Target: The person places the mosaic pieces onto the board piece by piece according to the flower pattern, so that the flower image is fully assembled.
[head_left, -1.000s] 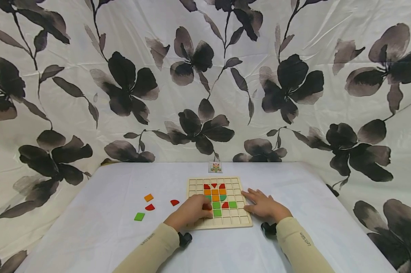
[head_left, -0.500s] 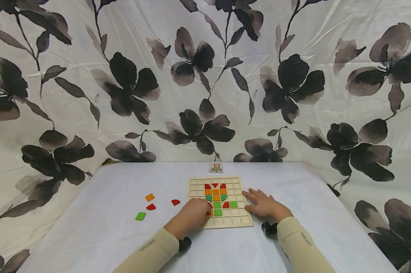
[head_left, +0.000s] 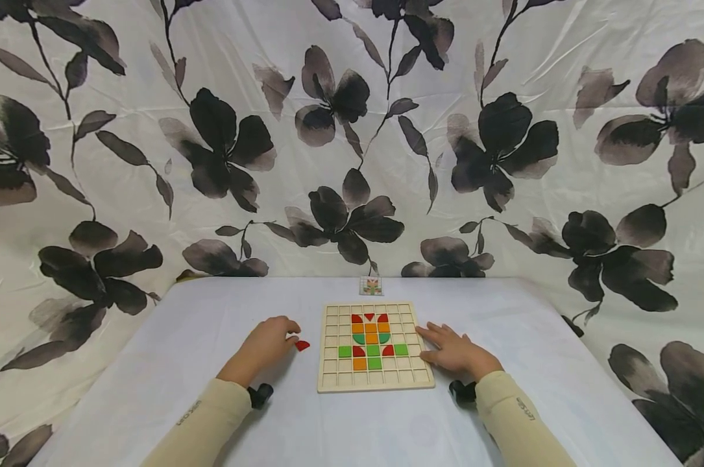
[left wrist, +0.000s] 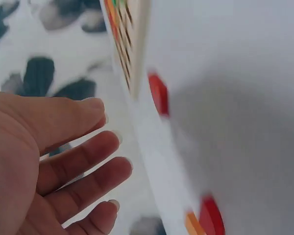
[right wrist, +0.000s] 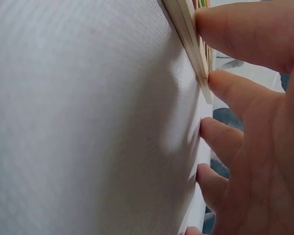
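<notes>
My left hand (head_left: pixel 267 347) hovers over the table to the left of the wooden grid board (head_left: pixel 331 379). Its fingers are loosely bent and hold nothing, as the left wrist view shows. Closest to it in the head view is a red quarter-round tile (head_left: pixel 302 346), lying just off its fingertips. Another red tile (left wrist: pixel 212 215) and an orange tile (left wrist: pixel 193 224) appear low in the left wrist view; in the head view the hand hides them. My right hand (head_left: pixel 457 350), fingers spread, touches the board's right edge with thumb and forefinger; the other fingertips rest on the tablecloth.
On the board, red, orange and green tiles form a figure, including a green square (head_left: pixel 344 351) and an orange square (head_left: pixel 359 364) at lower left. A small pattern card (head_left: pixel 372 286) lies behind the board. A floral cloth (head_left: pixel 352 130) hangs beyond the white table (head_left: pixel 474 298).
My left hand has left the board and moved left to the loose tiles. A green square, a red tile and an orange square now show where it was. The right hand stays put.
</notes>
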A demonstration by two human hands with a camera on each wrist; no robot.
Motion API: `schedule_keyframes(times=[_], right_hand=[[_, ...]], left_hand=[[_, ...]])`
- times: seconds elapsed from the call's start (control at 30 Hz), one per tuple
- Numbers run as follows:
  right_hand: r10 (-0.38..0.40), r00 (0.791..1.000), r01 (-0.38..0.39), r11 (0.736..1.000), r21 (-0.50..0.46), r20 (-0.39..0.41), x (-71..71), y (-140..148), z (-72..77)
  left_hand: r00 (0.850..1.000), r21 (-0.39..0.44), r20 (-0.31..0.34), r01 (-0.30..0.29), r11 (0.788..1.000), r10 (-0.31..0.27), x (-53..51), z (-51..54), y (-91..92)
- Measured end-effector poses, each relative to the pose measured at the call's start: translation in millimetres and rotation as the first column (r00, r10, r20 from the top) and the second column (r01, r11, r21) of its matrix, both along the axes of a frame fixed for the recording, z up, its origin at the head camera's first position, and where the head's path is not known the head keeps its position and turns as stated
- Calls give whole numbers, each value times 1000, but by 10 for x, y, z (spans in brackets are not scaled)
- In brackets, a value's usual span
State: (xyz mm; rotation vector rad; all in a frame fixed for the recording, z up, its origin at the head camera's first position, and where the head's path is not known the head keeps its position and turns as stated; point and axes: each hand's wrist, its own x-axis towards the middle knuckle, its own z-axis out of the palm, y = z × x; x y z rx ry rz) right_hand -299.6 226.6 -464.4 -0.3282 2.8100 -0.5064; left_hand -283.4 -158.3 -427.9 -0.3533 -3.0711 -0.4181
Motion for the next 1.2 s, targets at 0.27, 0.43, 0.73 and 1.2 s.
schedule_keyframes(times=[0.27,0.43,0.73,1.2], right_hand=[[9,1000,-9,1000,-2,-7,-5,5,2],[3,1000,-3,1000,-7,-4,1,7,4],[6,1000,-6,1000,2,-3,7,5,9],[-3,1000,3,1000,-10,-3,12,3,5]], left_hand=[[997,-90,29,-73,993,75,-108,-37,-489],[991,-89,51,-117,989,122,-148,-78,-627],[965,5,173,-203,979,199,-185,-93,-690],[947,232,264,-247,941,184,-265,-129,-657]])
